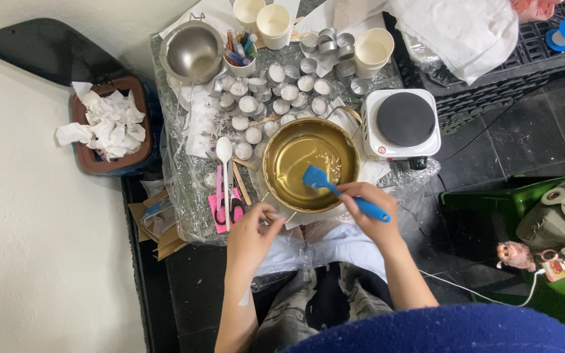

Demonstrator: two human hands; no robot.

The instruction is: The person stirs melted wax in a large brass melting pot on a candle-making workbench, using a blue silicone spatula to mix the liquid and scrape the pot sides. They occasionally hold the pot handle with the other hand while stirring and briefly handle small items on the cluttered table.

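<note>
The right hand [369, 204] is closed around the handle of a blue silicone spatula [343, 193], its flat blade inside the shiny golden metal bowl [309, 163]. The left hand [254, 232] pinches the bowl's near rim on the plastic-wrapped desk [188, 189].

Desk [194, 216]: small, covered in clear plastic sheet.
On it: gold pot [310, 163], white hotplate [401, 124], small candle tins [276, 98], steel bowl [191, 52], white spoon [224, 163].

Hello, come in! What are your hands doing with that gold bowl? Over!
Right hand holds blue spatula, blade in gold bowl. Left hand at bowl's near rim. Small tins crowd behind.
</note>
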